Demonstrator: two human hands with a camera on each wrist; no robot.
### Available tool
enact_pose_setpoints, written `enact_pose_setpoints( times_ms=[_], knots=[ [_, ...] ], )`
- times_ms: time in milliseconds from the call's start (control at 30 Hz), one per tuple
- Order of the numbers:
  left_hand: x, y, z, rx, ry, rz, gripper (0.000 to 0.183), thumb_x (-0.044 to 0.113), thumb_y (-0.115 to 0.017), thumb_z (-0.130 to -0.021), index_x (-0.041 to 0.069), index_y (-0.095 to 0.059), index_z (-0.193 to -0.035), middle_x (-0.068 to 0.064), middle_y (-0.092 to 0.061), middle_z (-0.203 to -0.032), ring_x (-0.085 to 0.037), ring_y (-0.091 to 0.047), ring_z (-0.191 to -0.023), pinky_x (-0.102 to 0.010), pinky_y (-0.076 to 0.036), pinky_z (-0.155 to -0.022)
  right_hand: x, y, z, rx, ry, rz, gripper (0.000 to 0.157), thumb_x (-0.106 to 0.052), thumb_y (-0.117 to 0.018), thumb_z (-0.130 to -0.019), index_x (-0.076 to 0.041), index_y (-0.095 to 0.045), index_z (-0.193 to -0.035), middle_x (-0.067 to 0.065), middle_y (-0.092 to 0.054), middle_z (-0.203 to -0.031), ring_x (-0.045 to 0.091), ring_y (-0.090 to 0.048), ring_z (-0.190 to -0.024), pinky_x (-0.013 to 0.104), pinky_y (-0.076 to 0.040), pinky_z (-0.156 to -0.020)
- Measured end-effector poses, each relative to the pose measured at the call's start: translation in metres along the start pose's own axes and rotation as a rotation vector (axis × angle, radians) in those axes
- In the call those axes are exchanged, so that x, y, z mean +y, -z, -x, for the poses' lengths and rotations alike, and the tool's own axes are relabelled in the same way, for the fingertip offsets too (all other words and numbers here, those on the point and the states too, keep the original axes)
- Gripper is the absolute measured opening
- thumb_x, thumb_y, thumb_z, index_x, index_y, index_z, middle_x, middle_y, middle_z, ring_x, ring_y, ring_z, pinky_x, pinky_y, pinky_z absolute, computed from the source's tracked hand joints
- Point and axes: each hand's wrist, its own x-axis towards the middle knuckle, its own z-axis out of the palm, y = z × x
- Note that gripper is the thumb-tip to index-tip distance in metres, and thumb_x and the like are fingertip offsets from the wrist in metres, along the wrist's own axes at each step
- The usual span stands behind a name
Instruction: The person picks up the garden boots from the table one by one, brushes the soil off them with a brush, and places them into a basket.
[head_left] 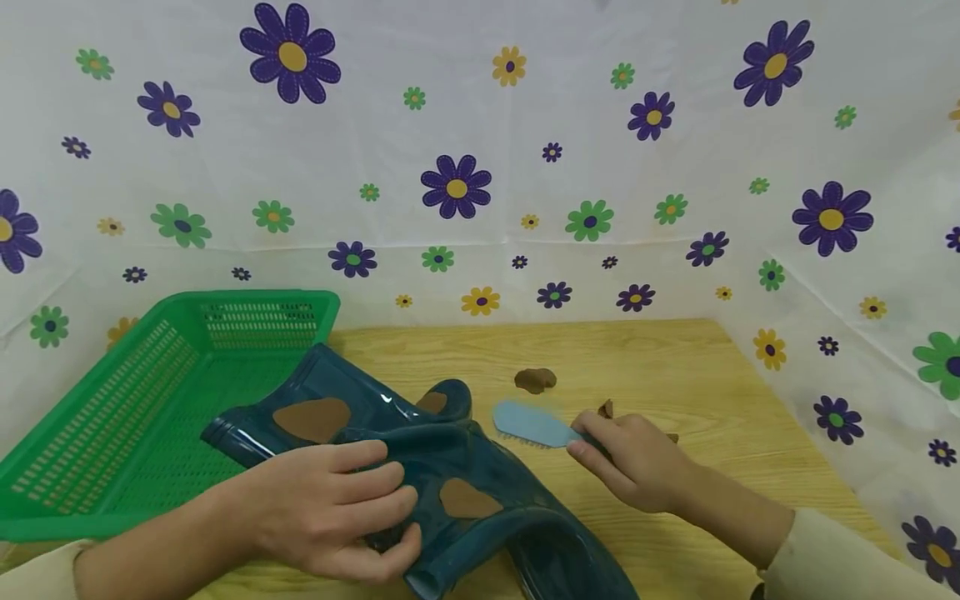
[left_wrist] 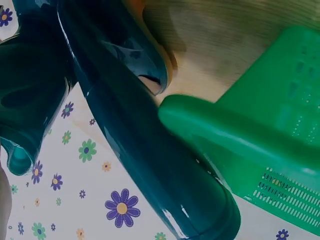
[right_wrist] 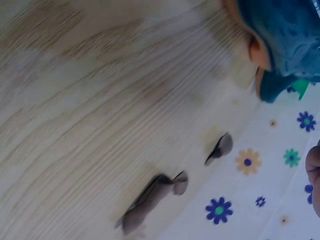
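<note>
Currently, teal boots (head_left: 517, 477) with brown patches (head_left: 315, 419) lie toward the worktop's (head_left: 637, 358) near edge, one shaft overlapping the green basket (head_left: 127, 392) at left. Left hand (head_left: 333, 512): fingers bent at the boots; grip cannot be told. Right hand (head_left: 637, 462): pinches the light-blue brush (head_left: 534, 423) by its handle, bristles down.

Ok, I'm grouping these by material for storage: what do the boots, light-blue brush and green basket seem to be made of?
Boots: probably rubber or PVC, glossy; bright highlights and supple folds suggest it.
Light-blue brush: back likely hard plastic, smooth and fairly matt; the bristles are too small to judge.
Green basket: likely moulded plastic, with a slight sheen and evenly slotted walls.
</note>
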Motion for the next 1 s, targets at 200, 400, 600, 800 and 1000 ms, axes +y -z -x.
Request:
enact_pose_setpoints(
  times_ms=[200,400,600,800,1000],
  knots=[
    [0.007,-0.001,-0.004,0.082,0.103,0.078,0.019,0.009,-0.044,-0.104,0.018,-0.061,-0.103,0.001,-0.064,-0.091,-0.013,-0.053,-0.075,-0.024,-0.046,-0.068,-0.016,-0.007,-0.014,-0.081,0.038,-0.102,0.012,-0.004,-0.053,-0.100,-0.016,-0.054,-0.098,-0.013,-0.040,-0.064,-0.009,-0.027,-0.056,0.012,-0.032,-0.052],
    [0.019,-0.013,-0.005,0.147,0.295,0.273,0.023,0.014,-0.039,-0.106,0.012,-0.062,-0.102,-0.003,-0.059,-0.095,-0.014,-0.053,-0.082,-0.026,-0.045,-0.076,-0.026,-0.017,-0.023,-0.163,0.070,-0.220,0.012,-0.006,-0.047,-0.103,-0.016,-0.054,-0.102,-0.010,-0.043,-0.066,-0.009,-0.030,-0.056,0.011,-0.033,-0.054],
    [0.020,-0.036,-0.012,0.352,0.339,0.325,0.038,0.019,-0.031,-0.101,0.010,-0.059,-0.076,0.002,-0.049,-0.068,-0.008,-0.038,-0.056,-0.015,-0.026,-0.056,-0.026,-0.026,-0.022,-0.182,0.036,-0.273,0.013,-0.006,-0.045,-0.104,-0.016,-0.053,-0.101,-0.010,-0.044,-0.067,-0.008,-0.032,-0.057,0.012,-0.035,-0.055],
    [0.018,-0.041,-0.020,0.390,0.319,0.315,0.050,0.020,-0.028,-0.102,0.018,-0.047,-0.056,0.006,-0.037,-0.054,-0.006,-0.024,-0.049,-0.015,-0.016,-0.053,-0.027,-0.030,-0.021,-0.179,0.028,-0.269,0.012,-0.007,-0.046,-0.104,-0.016,-0.052,-0.099,-0.010,-0.043,-0.066,-0.008,-0.033,-0.056,0.011,-0.035,-0.054],
    [0.022,-0.035,-0.013,0.330,0.278,0.364,0.045,0.017,-0.035,-0.098,0.020,-0.049,-0.055,0.008,-0.035,-0.054,-0.005,-0.025,-0.050,-0.015,-0.014,-0.054,-0.027,-0.033,-0.025,-0.165,0.073,-0.211,0.007,-0.013,-0.050,-0.104,-0.017,-0.055,-0.103,-0.011,-0.045,-0.069,-0.008,-0.037,-0.058,0.009,-0.035,-0.057]
  ],
)
